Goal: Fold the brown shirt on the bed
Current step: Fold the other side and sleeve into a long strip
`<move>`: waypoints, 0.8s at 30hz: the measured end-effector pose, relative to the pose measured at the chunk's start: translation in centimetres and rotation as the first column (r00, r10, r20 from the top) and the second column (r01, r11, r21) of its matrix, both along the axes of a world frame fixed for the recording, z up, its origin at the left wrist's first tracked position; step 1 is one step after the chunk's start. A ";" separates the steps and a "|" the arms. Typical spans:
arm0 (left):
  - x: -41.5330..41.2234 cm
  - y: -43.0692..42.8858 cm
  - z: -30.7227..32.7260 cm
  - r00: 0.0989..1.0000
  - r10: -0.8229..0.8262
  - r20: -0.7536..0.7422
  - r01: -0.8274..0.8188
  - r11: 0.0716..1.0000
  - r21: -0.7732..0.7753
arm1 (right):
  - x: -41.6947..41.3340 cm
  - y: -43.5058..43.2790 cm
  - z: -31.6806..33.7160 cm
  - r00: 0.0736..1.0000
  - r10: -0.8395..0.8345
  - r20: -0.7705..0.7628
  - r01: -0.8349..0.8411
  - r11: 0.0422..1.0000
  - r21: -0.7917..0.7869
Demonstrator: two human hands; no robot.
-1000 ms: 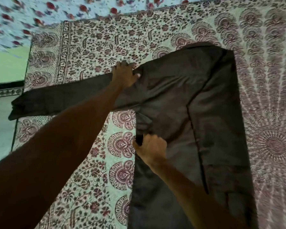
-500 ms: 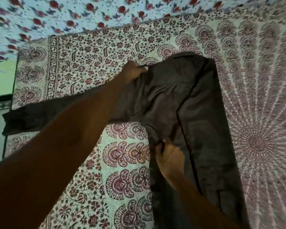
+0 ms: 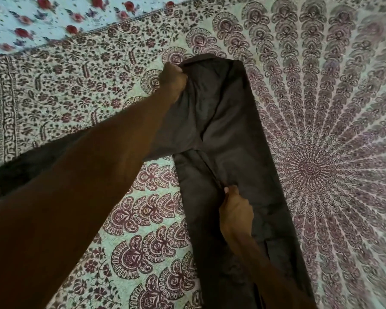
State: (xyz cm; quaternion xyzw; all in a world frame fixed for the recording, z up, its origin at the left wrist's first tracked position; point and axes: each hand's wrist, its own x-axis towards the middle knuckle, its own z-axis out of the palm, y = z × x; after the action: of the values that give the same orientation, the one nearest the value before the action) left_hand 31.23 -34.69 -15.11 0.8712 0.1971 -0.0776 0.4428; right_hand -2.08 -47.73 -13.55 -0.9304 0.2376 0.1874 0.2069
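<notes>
The brown shirt [image 3: 239, 139] lies lengthwise on the patterned bed cover [image 3: 80, 90], its right side folded in along a straight edge. My left hand [image 3: 173, 82] grips the left shoulder near the collar and holds it lifted over the body. One long sleeve [image 3: 31, 161] trails out to the left, partly hidden under my left forearm. My right hand [image 3: 235, 211] pinches the shirt's left side edge at mid-length, pressed against the body panel. The shirt's lower hem runs out of view at the bottom.
A floral sheet [image 3: 54, 18] with red roses lies beyond the cover's far border. The mandala print [image 3: 316, 168] fills the bed to the right of the shirt. The cover's left edge sits near the sleeve's cuff.
Both hands have carried the shirt's left side inward to the right, narrowing the body. The sleeve has been dragged along. The camera has also shifted over the bed.
</notes>
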 end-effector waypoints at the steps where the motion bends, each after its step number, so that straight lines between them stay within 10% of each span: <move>1: -0.2 -0.4 0.2 0.998 0.048 0.040 -0.047 0.999 -0.028 | 0.0 -0.3 -0.1 1.000 -0.019 0.013 0.019 1.000 -0.002; 11: -1.0 -3.8 2.5 0.969 -0.145 0.201 0.082 0.952 0.294 | -0.7 -1.3 -0.4 0.993 -0.047 0.104 0.040 0.997 0.070; 24: -1.4 -4.5 1.9 0.973 -0.212 0.092 0.191 0.961 0.199 | -0.4 -3.9 -1.5 0.993 -0.112 0.037 0.110 0.992 0.057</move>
State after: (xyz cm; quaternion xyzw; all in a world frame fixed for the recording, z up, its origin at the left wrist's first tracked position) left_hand 29.88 -39.19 -13.22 0.9279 0.0885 -0.0538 0.3582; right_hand -2.44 -51.68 -15.04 -0.9133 0.2795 0.1632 0.2473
